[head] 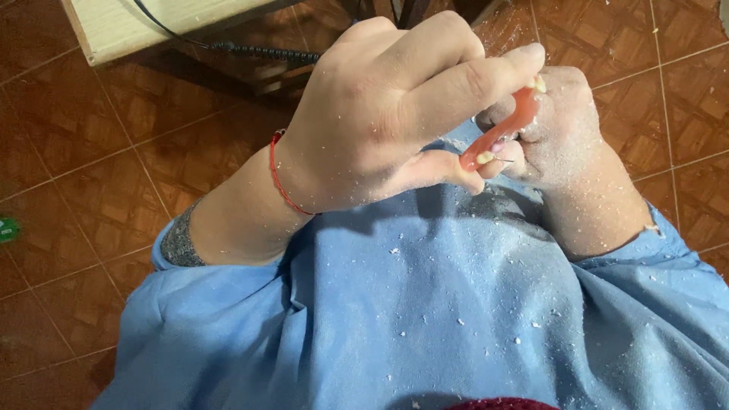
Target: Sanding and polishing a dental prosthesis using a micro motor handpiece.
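Observation:
My left hand (380, 114) grips a pink denture piece (507, 129) with pale teeth between thumb and fingers, held up close over my lap. A thin red cord circles the left wrist. My right hand (566, 133), dusted with white powder, is closed beside the denture and presses a thin metal tip (503, 159) against its lower end. Most of the tool is hidden inside the right fist.
A blue gown (425, 319) speckled with white shavings covers my lap. Brown tiled floor (76, 152) lies around. A pale wooden bench edge (144, 26) with a black coiled cable (258, 52) is at the top left. A small green object (7, 229) sits at the left edge.

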